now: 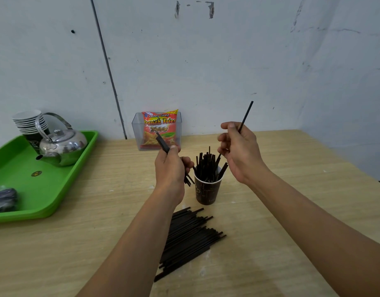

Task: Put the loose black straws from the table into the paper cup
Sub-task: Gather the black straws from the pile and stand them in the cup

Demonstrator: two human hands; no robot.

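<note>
Grips with the left hand (171,168) a small bundle of black straws (162,142), fingers curled round it and thumb pressed on top. Bundle tilted, upper ends up and to the left, lower ends poking out below the fingers just beside the cup rim; count of straws in it impossible to tell. Pinches with the right hand (240,155) 1 single straw (246,115) between thumb and forefinger, the other fingers loosely curled. Straw near upright with a slight lean to the right, its top seen against the wall (227,61). Holds both hands above the table, the left just left of the paper cup (208,192), the right above it and to its right.

Upright near the middle of the wooden table (292,189): that dark paper cup with a white rim, bristling with standing straws (207,166) leaning every way. Just in front of the cup, nearer the camera: a loose pile of black straws (191,236) flat on the tabletop, roughly parallel, partly hidden under the left forearm.

At the left edge: a green tray (56,189) carrying a steel kettle (63,144), a stack of paper cups (29,122) behind it, and a dark bundle (3,199) too blurred to identify. Against the wall behind the cup: a clear plastic box (137,133) with a red French Fries snack bag (159,125) inside.
</note>
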